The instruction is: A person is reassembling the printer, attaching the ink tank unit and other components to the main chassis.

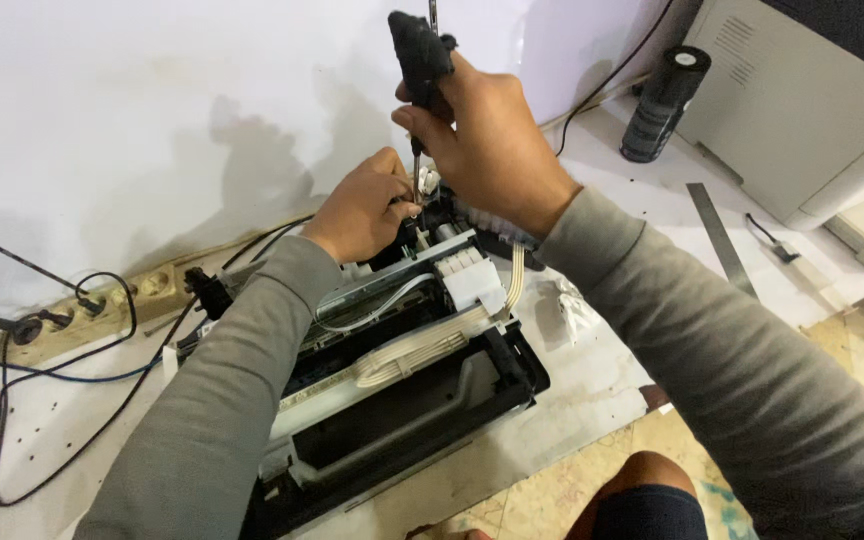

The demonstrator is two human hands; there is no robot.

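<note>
Head view: right hand (492, 150) held screwdriver (420, 60) in tight grip; left hand (362, 205) pinched part below; tip might slip, gouging printer (422, 390).

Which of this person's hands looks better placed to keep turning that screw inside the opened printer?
The right hand, probably: its grip is already closed around the black screwdriver, held upright over the printer. The left hand is pinching near the tip, seemingly steadying it.
</note>
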